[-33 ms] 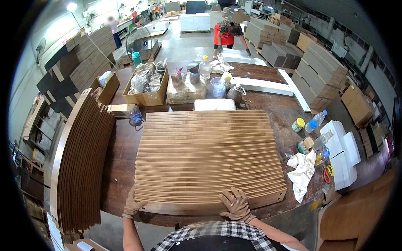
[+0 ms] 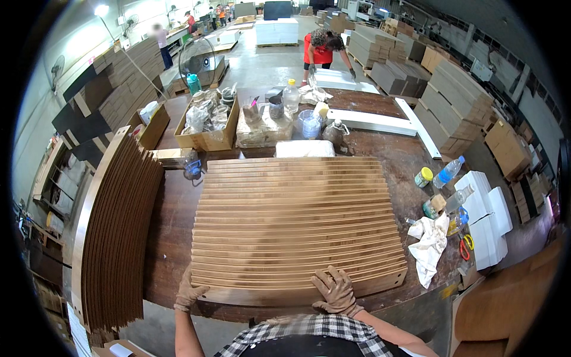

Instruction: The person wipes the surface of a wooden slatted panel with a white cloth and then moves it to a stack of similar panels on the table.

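Observation:
Before me lies a row of long brown wooden boards, packed side by side with their edges up. My left hand, in a tan work glove, rests at the near left corner, its thumb along the nearest board's front face and its fingers at the end. On the near edge, right of the middle, lies my gloved right hand, fingers spread over the top edges. Neither hand lifts anything. To the left stands a second row of similar boards, lighter on its outer face.
The dark brown table carries cardboard boxes, a white cloth, scissors, bottles and a yellow-lidded jar. White boards lie farther back. Across the table a person in red bends over white panels.

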`<state>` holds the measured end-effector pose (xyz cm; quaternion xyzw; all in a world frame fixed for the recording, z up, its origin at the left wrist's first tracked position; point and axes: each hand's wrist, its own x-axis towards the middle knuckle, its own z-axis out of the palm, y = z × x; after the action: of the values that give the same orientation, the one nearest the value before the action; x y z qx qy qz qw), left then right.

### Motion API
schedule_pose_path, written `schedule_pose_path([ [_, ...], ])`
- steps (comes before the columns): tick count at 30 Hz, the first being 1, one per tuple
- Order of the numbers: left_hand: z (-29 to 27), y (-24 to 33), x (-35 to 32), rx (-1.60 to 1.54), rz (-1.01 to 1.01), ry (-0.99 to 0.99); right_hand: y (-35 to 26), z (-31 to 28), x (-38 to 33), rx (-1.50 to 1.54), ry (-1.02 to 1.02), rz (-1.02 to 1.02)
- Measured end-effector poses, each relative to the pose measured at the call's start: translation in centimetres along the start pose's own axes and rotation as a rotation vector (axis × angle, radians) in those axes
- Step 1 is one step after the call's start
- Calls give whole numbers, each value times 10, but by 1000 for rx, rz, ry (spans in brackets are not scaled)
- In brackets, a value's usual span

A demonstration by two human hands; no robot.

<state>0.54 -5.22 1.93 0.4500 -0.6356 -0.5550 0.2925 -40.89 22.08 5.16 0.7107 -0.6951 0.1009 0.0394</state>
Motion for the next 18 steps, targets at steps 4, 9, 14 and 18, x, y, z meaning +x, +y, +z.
schedule_pose_path([
  [4, -1, 5, 0, 74, -37, -1, 1, -1, 0, -13, 13, -8],
  [9, -5, -1, -3, 91, -96, -16, 0, 10, -4, 7, -24, 23],
  [14, -8, 33, -5, -19, 28, 97, 0, 1, 0, 47, 31, 17],
  [18, -12, 98, 26, 490, 159, 343, -3, -2, -2, 31, -22, 39],
])
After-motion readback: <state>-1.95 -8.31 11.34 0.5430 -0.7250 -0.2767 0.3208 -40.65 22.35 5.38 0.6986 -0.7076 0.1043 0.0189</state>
